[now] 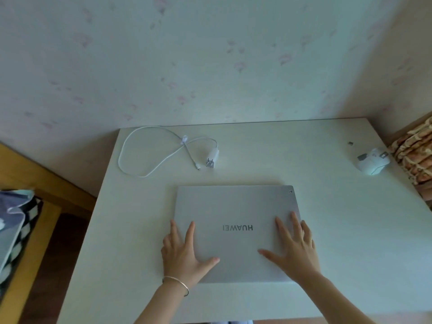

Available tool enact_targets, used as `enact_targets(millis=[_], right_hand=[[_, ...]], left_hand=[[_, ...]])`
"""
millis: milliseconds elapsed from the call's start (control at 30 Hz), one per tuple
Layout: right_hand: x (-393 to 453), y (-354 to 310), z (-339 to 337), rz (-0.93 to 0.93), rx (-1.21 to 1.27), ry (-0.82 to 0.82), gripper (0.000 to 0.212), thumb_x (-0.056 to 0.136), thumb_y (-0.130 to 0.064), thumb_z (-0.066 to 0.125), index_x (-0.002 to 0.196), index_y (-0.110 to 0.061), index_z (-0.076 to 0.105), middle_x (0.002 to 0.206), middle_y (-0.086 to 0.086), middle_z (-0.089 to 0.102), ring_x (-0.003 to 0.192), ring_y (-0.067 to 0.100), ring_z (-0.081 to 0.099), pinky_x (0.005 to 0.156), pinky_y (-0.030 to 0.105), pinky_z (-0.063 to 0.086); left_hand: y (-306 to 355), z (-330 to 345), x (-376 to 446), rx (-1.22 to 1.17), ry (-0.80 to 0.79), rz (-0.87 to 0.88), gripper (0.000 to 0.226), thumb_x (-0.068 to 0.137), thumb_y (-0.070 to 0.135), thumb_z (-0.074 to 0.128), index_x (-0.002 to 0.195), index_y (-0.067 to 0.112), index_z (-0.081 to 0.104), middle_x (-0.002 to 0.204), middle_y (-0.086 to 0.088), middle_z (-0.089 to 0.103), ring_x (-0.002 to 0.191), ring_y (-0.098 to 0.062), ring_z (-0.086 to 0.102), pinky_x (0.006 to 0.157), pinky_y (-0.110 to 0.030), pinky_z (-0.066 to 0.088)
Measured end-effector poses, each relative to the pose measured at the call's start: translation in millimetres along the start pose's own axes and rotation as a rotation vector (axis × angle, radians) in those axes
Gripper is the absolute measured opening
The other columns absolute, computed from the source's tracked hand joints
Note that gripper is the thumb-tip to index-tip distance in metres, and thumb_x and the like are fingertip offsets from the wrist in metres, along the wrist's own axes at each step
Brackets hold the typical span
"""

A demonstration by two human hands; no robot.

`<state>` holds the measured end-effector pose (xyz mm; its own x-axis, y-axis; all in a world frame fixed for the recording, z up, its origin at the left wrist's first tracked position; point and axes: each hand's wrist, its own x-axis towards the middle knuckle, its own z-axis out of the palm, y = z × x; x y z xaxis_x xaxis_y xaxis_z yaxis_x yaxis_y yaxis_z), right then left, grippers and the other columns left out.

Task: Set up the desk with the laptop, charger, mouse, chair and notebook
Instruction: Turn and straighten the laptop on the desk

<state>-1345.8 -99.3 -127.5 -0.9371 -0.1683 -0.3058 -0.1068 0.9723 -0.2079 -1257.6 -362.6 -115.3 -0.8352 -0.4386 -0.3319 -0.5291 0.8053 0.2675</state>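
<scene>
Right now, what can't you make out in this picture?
Head view only:
- Small dark item beyond the mouse: too small to identify.
- Laptop is closed, screen and keyboard hidden.
- Chair and notebook: outside the frame.
- Patterned bag: cut off by the left edge.

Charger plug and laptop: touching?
Apart. The head view shows bare desk between the charger plug and the closed laptop's far edge.
</scene>
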Motion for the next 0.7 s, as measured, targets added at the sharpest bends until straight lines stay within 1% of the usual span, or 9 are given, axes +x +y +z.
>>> enact_targets(millis=[100,267,400,567,700], right_hand=[[-3,0,6,0.013,0.0,0.036,0.105,0.056,-0.091,0.026,0.146,-0.04,0.01,0.158,0.001,-0.007,0.142,0.034,0.001,0.113,0.047,0.022],[-2,-1,16,0.048,0.02,0.072,0.104,0.056,-0.091,0.023,0.146,-0.041,0.009,0.159,0.0,-0.004,0.141,0.033,-0.001,0.114,0.047,0.022],[1,1,20,0.05,0.014,0.078,0.104,0.056,-0.093,0.022,0.146,-0.043,0.007,0.159,-0.002,-0.005,0.142,0.031,-0.002,0.115,0.046,0.021],[3,6,16,0.037,0.023,0.085,0.109,0.051,-0.097,0.013,0.146,-0.042,0.007,0.159,-0.002,-0.004,0.143,0.029,-0.004,0.115,0.045,0.02],[3,7,14,0.026,0.035,0.091,0.111,0.051,-0.098,0.013,0.146,-0.041,0.012,0.159,-0.001,0.0,0.143,0.032,0.001,0.114,0.048,0.024]], left_hand=[[0,0,-1,0.035,-0.008,0.014,0.124,0.044,0.088,0.05,0.149,0.035,0.011,0.157,-0.022,-0.005,0.133,-0.041,0.018,0.109,-0.045,0.022],[1,4,0,0.092,-0.016,0.009,0.129,0.043,0.091,0.047,0.15,0.034,0.002,0.155,-0.024,-0.013,0.134,-0.04,0.014,0.111,-0.043,0.018],[3,6,2,0.108,-0.015,-0.01,0.129,0.044,0.092,0.047,0.149,0.035,-0.001,0.155,-0.024,-0.015,0.133,-0.039,0.012,0.111,-0.042,0.017],[10,8,-1,0.111,-0.013,-0.02,0.13,0.044,0.091,0.047,0.15,0.034,-0.002,0.154,-0.025,-0.014,0.132,-0.04,0.014,0.11,-0.043,0.019],[11,10,0,0.11,-0.008,-0.03,0.131,0.042,0.092,0.045,0.149,0.036,-0.003,0.154,-0.023,-0.015,0.132,-0.039,0.014,0.111,-0.043,0.02]])
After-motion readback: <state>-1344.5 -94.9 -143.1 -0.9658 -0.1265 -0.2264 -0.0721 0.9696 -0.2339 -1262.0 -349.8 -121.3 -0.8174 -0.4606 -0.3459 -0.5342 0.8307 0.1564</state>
